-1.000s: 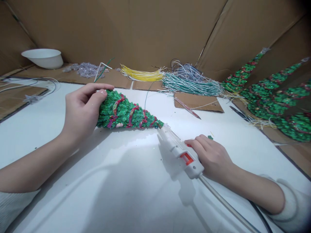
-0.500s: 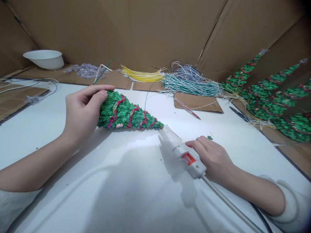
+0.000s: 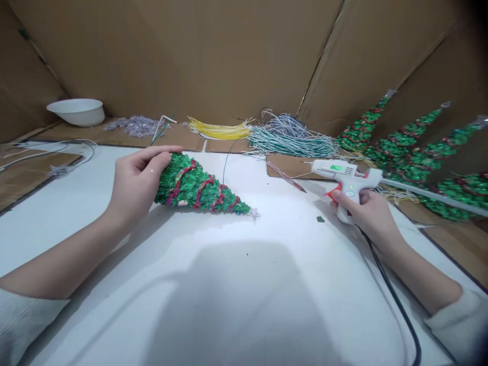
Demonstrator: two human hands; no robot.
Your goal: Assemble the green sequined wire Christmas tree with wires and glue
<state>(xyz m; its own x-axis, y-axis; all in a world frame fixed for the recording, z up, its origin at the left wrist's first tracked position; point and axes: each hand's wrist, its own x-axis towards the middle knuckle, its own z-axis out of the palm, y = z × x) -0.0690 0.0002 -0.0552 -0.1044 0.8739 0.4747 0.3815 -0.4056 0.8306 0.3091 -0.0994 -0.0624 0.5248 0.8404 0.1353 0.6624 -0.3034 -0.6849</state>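
A small green tinsel Christmas tree with red garland lies on its side, its tip pointing right. My left hand grips it at the wide base end. At the tip sits a clear star. Off to the right, my right hand is wrapped around the handle of a white glue gun with a red trigger. The gun's nozzle points left, over a piece of cardboard, apart from the tree. A glue stick sticks out of its back.
Finished-looking trees stand at the right. Along the back lie green-and-white wires, yellow wires, a heap of clear stars and a white bowl. A pointed, pen-like tool rests near the cardboard. A dark cord hangs from the gun.
My right hand has carried the glue gun away from the tree's tip, to the right and back, and turned it sideways. The star now shows fully. My left hand keeps its hold.
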